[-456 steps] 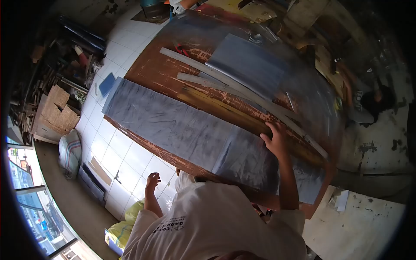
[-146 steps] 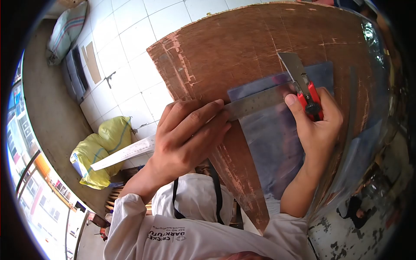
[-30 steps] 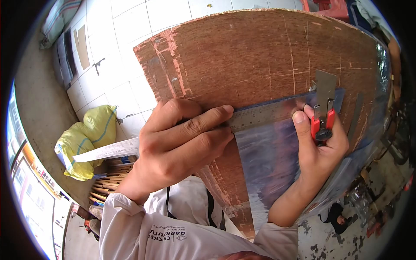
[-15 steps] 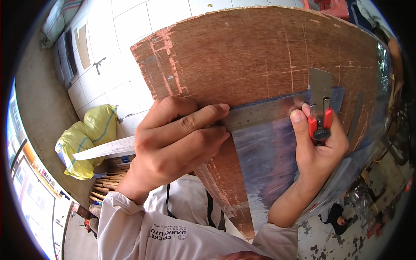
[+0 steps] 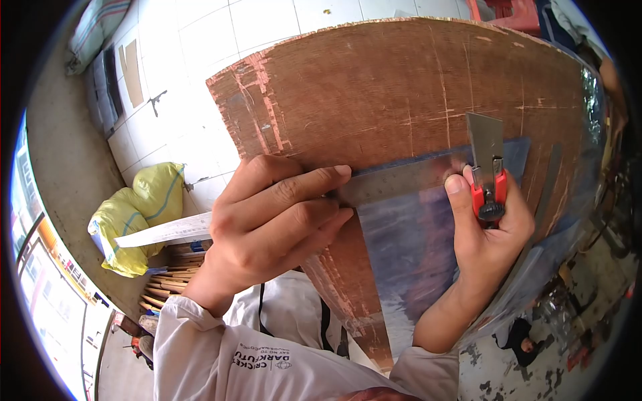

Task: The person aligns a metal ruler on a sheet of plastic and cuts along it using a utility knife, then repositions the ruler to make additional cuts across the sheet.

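Note:
A long steel ruler point(image 5: 401, 182) lies across a clear bluish plastic sheet point(image 5: 408, 254) on a brown plywood board point(image 5: 361, 87). My left hand point(image 5: 274, 217) is closed on the ruler, whose far left part point(image 5: 164, 230) sticks out beyond my wrist. Its fingertips press near the sheet's left edge. In my right hand point(image 5: 488, 224) is a red utility knife point(image 5: 490, 197), its wide blade pointing up and away from me. The right thumb rests at the ruler's right part. The right fingers' grip is partly hidden behind the knife.
A yellow sack point(image 5: 137, 217) sits on the floor at the left, beside a bundle of wooden sticks point(image 5: 170, 281). A red plastic stool point(image 5: 511, 13) stands beyond the board. Cluttered items lie at the right, with more plastic sheeting along the board's right side.
The knife has tilted and shifted slightly to the left and down in my right hand. My left hand stays nearly in place on the ruler. The view has moved slightly.

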Demonstrator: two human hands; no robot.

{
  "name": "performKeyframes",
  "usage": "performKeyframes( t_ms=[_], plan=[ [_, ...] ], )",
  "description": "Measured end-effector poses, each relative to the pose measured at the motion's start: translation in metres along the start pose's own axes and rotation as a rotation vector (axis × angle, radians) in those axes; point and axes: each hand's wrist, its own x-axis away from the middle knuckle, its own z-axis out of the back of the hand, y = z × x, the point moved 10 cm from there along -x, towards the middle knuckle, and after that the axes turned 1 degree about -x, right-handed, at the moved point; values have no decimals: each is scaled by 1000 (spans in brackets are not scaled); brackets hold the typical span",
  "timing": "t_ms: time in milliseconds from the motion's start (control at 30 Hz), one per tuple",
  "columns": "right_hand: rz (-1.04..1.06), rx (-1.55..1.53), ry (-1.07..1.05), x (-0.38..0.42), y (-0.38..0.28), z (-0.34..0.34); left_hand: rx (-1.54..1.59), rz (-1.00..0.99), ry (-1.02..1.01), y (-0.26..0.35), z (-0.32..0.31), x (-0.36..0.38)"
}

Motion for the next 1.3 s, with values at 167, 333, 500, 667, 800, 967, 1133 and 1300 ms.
performKeyframes(
  t_ms=[167, 333, 500, 667, 800, 967, 1133, 1300],
  plan=[
    [5, 16, 9, 0, -1, 0, 31, 39, 0, -3, 2, 1],
    [-3, -11, 19, 1, 1, 3, 3, 29, -75, 1, -1, -3],
    [-56, -23, -6, 1, 7, 0, -23, 14, -53, 6, -4, -8],
    [-32, -67, 19, -2, 2, 1, -61, 72, -166, 15, -15, -23],
    [-28, -33, 9, -3, -1, 1, -61, 49, -123, 18, -27, -33],
    [-34, -51, 28, -1, 3, 1, -87, 43, -87, 22, -44, -47],
    [-10, -18, 24, -2, 3, 2, -133, 82, -10, 21, -50, -49],
    [2, 19, 26, -2, 1, 3, -103, 80, 81, 21, -45, -49]
  ],
)
